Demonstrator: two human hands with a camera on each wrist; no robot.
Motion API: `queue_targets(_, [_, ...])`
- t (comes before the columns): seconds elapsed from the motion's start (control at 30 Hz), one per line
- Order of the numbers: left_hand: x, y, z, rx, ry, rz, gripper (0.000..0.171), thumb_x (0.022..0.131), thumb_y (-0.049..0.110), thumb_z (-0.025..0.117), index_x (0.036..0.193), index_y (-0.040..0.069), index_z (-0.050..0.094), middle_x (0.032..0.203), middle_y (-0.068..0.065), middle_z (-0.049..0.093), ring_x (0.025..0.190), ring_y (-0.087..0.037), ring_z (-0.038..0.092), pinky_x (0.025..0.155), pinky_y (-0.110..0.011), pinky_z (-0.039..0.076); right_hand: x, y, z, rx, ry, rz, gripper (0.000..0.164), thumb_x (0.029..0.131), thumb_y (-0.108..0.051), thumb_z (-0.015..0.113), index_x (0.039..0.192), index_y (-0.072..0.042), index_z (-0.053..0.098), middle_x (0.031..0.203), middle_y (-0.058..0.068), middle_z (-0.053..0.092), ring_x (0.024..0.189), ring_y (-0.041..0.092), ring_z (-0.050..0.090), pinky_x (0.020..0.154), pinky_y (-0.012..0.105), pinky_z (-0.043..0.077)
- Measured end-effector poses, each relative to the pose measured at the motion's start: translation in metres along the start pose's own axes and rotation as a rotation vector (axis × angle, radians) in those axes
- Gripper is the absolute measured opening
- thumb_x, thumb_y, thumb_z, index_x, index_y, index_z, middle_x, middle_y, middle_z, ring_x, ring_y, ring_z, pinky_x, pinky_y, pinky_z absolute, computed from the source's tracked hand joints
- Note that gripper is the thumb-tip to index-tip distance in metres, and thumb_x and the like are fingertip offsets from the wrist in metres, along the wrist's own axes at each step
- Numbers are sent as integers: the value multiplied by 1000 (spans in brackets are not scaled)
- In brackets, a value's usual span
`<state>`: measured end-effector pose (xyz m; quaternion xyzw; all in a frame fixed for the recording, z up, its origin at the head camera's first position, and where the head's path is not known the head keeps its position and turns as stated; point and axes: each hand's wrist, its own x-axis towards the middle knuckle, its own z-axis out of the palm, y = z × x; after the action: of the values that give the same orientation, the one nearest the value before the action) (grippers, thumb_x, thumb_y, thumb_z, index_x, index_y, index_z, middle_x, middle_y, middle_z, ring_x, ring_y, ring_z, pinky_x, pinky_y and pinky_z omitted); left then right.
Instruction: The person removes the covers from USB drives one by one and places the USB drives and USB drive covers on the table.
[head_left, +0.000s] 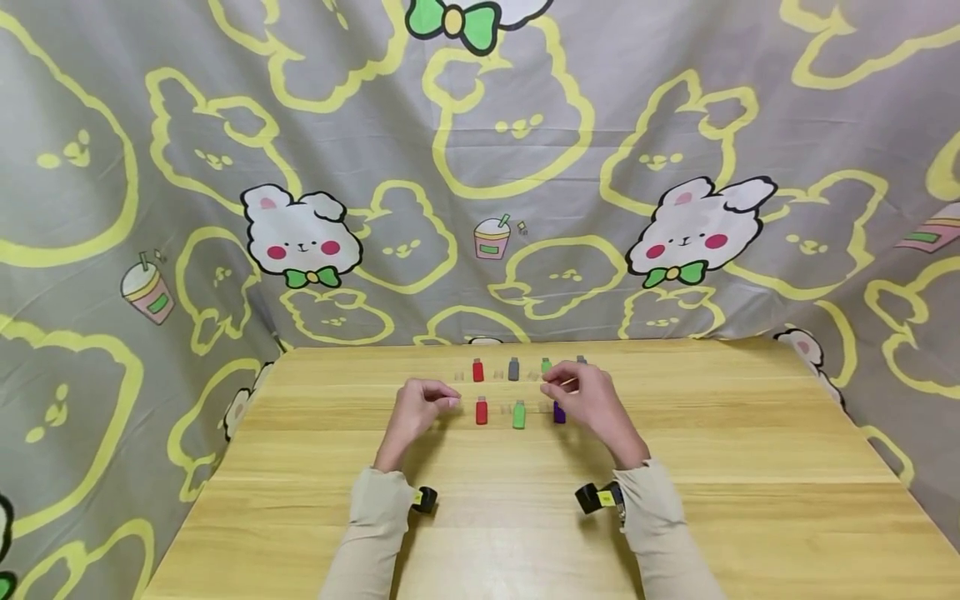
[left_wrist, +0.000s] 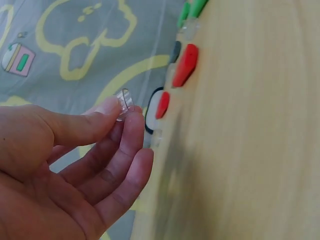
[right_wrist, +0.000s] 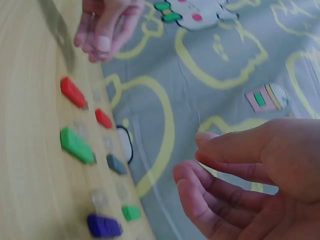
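Note:
My left hand is raised left of the USB sticks, pinching a small clear plastic cap between thumb and forefinger. My right hand hovers over the right end of the rows, fingers loosely curled, with nothing visible between them. The front row has a red USB stick, a green USB stick and a purple USB stick, partly covered by the right hand. Behind them are another red stick, a grey stick, a second green stick and a second grey one.
Small clear caps lie beside sticks in both rows. The wooden table ends at a grey curtain printed with cartoon rabbits, which also hangs along both sides. A black wrist camera sits at the left cuff.

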<state>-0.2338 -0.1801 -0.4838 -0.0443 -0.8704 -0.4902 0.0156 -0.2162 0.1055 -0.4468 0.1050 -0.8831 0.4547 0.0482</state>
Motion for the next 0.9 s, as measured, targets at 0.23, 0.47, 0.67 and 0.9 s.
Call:
queue_targets(0.23, [-3,-5,4,79,-18,6,5,88,2,80,83,3,81,84,-5,77,75,-13,65,64,-24,52,-3,15,-8,49,5,21,14,94,-8,75,106,-1,75,98,10,76,86,26,71,74,34,59])
queue_targets(0.47, [-6,-12,4,173,1,2,8,87,3,81,81,8,81,81,-1,76,74,-12,64,64,-26,51,-8,34,-27,42,59,67,17,96,-8,73,109,2,75,97,13,75,86,26,72,70,26,56])
queue_targets(0.67, [-9,-14,3,193,1,0,9,88,2,80,81,7,81,80,-1,76,75,-14,66,64,-27,52,-11,45,-38,74,83,92,19,95,-8,73,109,5,73,97,15,75,87,35,73,68,23,57])
queue_targets(0.9, [-9,-15,3,202,18,-7,11,88,0,79,80,7,81,79,-1,75,72,-11,66,62,-25,50,-12,52,-40,37,86,98,20,95,-11,74,109,4,73,98,15,75,87,32,73,68,22,55])
